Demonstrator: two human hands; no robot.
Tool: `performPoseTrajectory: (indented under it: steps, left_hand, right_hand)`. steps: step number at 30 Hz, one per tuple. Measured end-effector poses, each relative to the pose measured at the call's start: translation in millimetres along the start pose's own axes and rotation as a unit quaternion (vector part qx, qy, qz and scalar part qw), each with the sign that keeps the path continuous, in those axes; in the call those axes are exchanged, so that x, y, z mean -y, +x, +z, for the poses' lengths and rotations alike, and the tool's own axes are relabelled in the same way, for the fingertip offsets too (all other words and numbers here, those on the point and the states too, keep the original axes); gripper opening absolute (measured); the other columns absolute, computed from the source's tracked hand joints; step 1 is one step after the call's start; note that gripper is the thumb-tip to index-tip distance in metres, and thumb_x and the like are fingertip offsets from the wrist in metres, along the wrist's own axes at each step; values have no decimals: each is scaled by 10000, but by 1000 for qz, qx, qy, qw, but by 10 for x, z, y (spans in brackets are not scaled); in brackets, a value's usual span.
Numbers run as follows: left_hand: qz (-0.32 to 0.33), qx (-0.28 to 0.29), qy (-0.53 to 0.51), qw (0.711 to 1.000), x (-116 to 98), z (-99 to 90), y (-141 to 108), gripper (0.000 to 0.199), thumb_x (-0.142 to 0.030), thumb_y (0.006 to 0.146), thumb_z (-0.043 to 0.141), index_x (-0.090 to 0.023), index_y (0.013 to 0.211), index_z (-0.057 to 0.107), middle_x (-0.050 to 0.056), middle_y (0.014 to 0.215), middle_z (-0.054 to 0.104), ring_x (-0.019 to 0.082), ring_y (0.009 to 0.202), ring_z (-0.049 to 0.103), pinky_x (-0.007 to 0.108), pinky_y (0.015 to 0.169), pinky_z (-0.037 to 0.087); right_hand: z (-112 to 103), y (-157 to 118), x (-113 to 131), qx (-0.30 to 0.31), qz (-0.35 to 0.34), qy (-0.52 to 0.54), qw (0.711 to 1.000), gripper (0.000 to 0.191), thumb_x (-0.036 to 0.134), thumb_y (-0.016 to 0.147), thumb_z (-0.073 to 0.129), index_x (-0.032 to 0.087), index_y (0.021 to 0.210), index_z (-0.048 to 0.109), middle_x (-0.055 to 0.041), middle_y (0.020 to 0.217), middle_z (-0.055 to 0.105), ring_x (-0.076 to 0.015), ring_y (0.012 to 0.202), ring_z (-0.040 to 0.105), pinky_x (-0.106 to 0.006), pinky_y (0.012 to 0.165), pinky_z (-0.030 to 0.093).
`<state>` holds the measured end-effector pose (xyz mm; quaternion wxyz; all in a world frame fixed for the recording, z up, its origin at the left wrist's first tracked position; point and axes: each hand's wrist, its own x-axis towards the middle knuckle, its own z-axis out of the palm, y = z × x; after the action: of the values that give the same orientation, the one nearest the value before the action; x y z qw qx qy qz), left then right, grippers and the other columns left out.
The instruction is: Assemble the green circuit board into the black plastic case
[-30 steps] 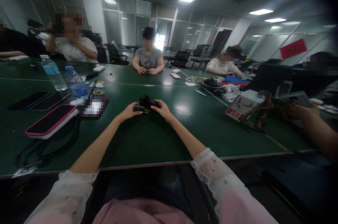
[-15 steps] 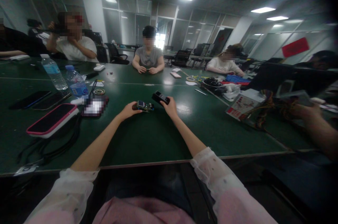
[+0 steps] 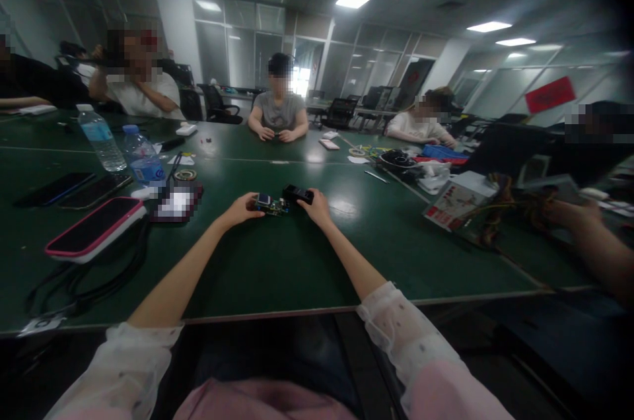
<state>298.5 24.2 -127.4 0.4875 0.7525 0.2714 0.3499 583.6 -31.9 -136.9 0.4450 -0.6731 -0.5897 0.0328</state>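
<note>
My left hand (image 3: 242, 210) is closed around the left end of a small circuit board (image 3: 273, 205), which carries a little screen on its upper left. Blue bits show along the board's edges. My right hand (image 3: 316, 207) grips a black plastic case (image 3: 297, 193) by its right end, thumb in front. The case lies level, its left end close beside the board's right end; whether the two touch I cannot tell. Both things are over the green table (image 3: 277, 268), and fingers hide their outer ends.
To the left are two water bottles (image 3: 148, 166), dark phones (image 3: 94, 190), a pink-rimmed device (image 3: 96, 228) with black cables and a tape roll (image 3: 185, 175). At right stand a metal box with wires (image 3: 453, 202) and another person's arm (image 3: 587, 225). A pen (image 3: 376, 177) lies further back.
My right hand has brought the black case slightly left and down, from a tilted pose to a level one nearer the board. My left hand still holds the board, now turned slightly.
</note>
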Motion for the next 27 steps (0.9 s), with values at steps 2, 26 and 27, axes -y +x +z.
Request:
performPoseTrajectory:
  steps: [2, 26, 27]
  left_hand:
    - [0, 6, -1, 1000, -21, -9, -12, 617, -205, 635, 807, -151, 1188, 537, 115, 1147, 653, 248, 1071, 623, 469, 987, 436]
    - [-1, 12, -26, 1000, 39, -12, 21, 638, -204, 605, 817, -137, 1175, 537, 101, 1083, 668, 241, 1018, 639, 481, 964, 446]
    - [2, 10, -25, 1000, 38, -11, 21, 665, -206, 595, 823, -141, 1189, 529, 102, 1095, 664, 243, 1030, 634, 479, 967, 443]
  right_hand:
    - [-7, 0, -1, 2, -8, 10, 1000, 501, 304, 691, 723, 180, 1142, 545, -124, 1093, 588, -286, 1046, 545, -470, 912, 436]
    - [16, -250, 618, 125, -148, 163, 967, 466, 353, 737, 699, 207, 1137, 508, -59, 1057, 601, -209, 948, 588, -364, 837, 481]
    - [18, -256, 618, 131, -151, 160, 967, 468, 351, 731, 704, 207, 1132, 511, -60, 1056, 602, -211, 952, 589, -365, 833, 480]
